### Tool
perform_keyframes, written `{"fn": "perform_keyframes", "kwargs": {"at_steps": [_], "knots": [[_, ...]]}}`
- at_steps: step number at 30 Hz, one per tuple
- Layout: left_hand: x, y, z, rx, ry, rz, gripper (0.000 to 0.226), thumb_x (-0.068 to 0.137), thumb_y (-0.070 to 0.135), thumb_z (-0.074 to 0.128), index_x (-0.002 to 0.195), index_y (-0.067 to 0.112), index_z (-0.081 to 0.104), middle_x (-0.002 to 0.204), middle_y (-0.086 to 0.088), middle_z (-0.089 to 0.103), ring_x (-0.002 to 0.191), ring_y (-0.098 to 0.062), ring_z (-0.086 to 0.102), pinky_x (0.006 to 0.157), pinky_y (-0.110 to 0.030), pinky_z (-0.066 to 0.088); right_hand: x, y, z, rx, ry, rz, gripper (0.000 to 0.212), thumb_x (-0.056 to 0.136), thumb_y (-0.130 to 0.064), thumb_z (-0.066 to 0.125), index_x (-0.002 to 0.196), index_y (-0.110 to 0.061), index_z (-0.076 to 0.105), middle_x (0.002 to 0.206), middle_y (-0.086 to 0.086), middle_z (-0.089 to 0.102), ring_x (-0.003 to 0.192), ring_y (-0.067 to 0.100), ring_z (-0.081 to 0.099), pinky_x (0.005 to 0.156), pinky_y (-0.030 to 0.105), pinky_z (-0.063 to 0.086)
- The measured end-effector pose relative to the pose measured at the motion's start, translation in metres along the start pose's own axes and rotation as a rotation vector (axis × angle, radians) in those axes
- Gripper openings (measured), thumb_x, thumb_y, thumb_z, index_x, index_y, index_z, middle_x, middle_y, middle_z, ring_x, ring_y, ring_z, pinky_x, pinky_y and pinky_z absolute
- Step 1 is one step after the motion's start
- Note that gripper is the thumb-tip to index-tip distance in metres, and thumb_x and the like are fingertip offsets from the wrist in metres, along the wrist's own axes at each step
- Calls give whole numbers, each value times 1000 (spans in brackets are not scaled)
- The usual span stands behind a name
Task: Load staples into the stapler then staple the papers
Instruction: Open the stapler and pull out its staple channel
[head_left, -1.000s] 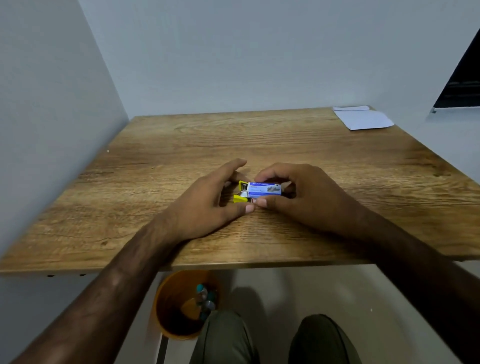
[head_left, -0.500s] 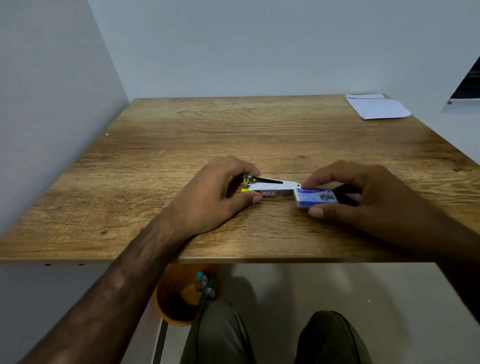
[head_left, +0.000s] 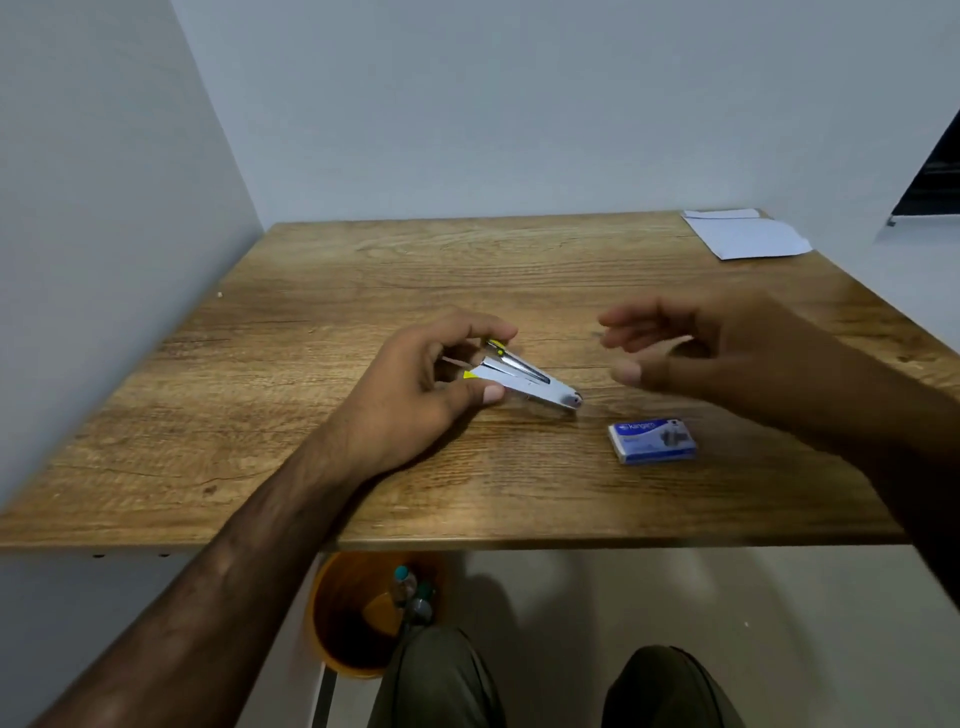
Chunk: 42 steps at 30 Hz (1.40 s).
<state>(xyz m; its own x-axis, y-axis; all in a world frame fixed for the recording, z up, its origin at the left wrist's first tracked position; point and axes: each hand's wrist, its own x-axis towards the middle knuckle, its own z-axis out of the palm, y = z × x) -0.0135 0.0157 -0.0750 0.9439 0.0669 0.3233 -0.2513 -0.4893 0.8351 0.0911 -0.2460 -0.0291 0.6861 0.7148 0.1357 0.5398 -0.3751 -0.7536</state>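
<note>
A small white and yellow stapler (head_left: 524, 378) is lifted off the wooden table (head_left: 363, 291), its nose tilted down to the right. My left hand (head_left: 426, 389) grips its rear end between thumb and fingers. The blue staple box (head_left: 652, 440) lies flat on the table, right of the stapler and near the front edge. My right hand (head_left: 696, 348) hovers above and behind the box, fingers spread and holding nothing. White papers (head_left: 745, 236) lie at the table's far right corner.
Grey walls close the table in on the left and back. Under the front edge stands an orange bin (head_left: 363, 613) with bottles in it. My knees (head_left: 545, 680) are below the table.
My right hand has let go of the staple box, which now lies on the table, and has risen. My left hand has lifted and tilted the stapler.
</note>
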Motion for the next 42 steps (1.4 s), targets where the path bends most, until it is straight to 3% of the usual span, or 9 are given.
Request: {"fn": "perform_keyframes", "kwargs": {"at_steps": [3, 6, 9, 13, 16, 19, 25, 35, 42], "knots": [[10, 10, 1, -51, -25, 4, 53, 78, -13, 75, 124, 13, 68, 109, -5, 72, 98, -24, 67, 93, -43, 56, 29, -9, 11, 225, -173, 84, 54, 74, -41, 81, 124, -31, 66, 108, -8, 78, 104, 4, 71, 97, 32, 53], [20, 24, -3, -29, -85, 79, 57, 77, -18, 73, 125, 12, 67, 110, -13, 72, 102, -30, 68, 93, -46, 56, 50, -15, 26, 265, -273, 49, 51, 85, -21, 79, 131, -34, 63, 105, 7, 79, 98, 14, 72, 86, 34, 52], [27, 33, -8, -25, -124, 105, 58, 76, -19, 73, 127, 9, 66, 116, -10, 70, 105, -29, 68, 92, -40, 59, 59, -16, 32, 325, -268, 19, 58, 80, -10, 82, 131, -32, 64, 99, 21, 75, 87, 25, 72, 79, 29, 56], [29, 29, -2, -135, 5, 28, 66, 74, -22, 74, 131, 9, 60, 130, -16, 61, 95, -26, 66, 88, -41, 59, 63, -9, 37, 432, -164, -16, 46, 74, -1, 84, 117, -12, 72, 100, 31, 73, 87, 32, 71, 86, 47, 58], [28, 19, 4, -229, 110, -58, 53, 80, -8, 77, 128, 11, 64, 118, -13, 70, 88, -12, 68, 84, -32, 59, 64, -4, 42, 500, -62, -8, 40, 73, -1, 85, 111, -8, 74, 98, 26, 76, 94, 38, 75, 87, 52, 59], [25, 15, 13, -327, 57, -78, 30, 91, 11, 72, 120, 14, 71, 108, -16, 76, 91, -19, 72, 81, -40, 62, 65, 1, 46, 526, 35, -23, 33, 71, 1, 85, 102, -8, 74, 90, 20, 78, 81, 29, 76, 75, 44, 64], [32, 11, 28, -258, 200, -73, 16, 95, 11, 67, 107, 2, 69, 106, -22, 71, 84, -35, 74, 63, -43, 63, 63, 11, 54, 629, 109, -5, 27, 75, -1, 83, 99, -7, 73, 88, 16, 79, 77, 22, 76, 62, 32, 61], [32, 11, 32, -27, 175, 52, 21, 97, 39, 57, 107, 20, 58, 99, -4, 67, 85, -38, 70, 71, -62, 57, 58, 9, 58, 640, 102, -20, 20, 80, -1, 79, 98, -11, 74, 85, 10, 79, 77, 18, 77, 64, 31, 61], [33, 11, 32, -25, 220, 73, 20, 99, 35, 54, 102, 16, 58, 94, -13, 66, 82, -44, 67, 67, -64, 57, 58, 6, 61, 647, 112, 31, 16, 82, -2, 78, 97, -4, 73, 80, 7, 78, 72, 14, 75, 60, 30, 59]]}}
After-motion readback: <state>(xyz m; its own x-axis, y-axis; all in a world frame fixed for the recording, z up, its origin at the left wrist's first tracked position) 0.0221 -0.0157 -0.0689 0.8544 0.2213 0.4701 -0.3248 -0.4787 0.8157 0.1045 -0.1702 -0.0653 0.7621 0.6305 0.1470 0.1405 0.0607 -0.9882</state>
